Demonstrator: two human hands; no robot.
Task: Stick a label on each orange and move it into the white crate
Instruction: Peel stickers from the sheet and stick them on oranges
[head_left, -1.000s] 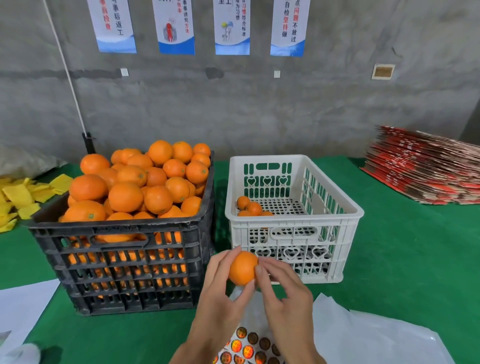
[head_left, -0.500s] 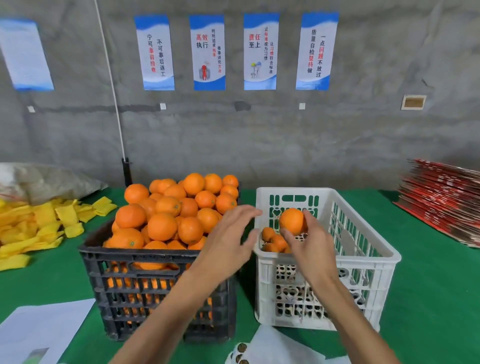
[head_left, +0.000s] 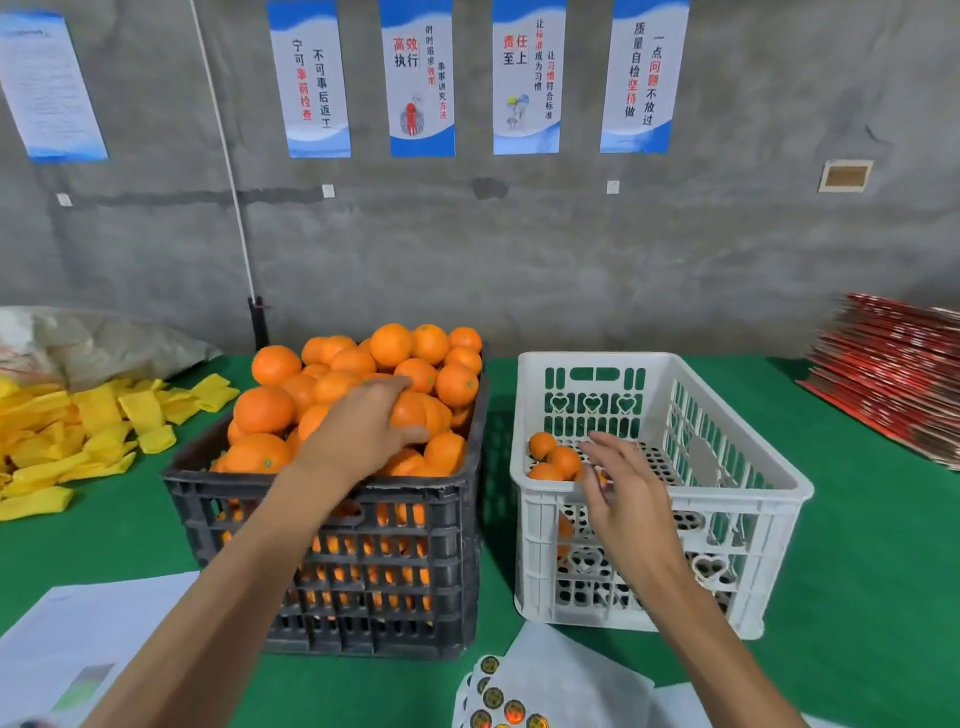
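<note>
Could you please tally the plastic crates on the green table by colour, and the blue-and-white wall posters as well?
Black slatted plastic crate: 1
White slatted plastic crate: 1
Blue-and-white wall posters: 5
Total: 7

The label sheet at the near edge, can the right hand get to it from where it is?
Probably yes. The right hand is open and empty over the white crate, and the label sheet lies uncovered just below it.
</note>
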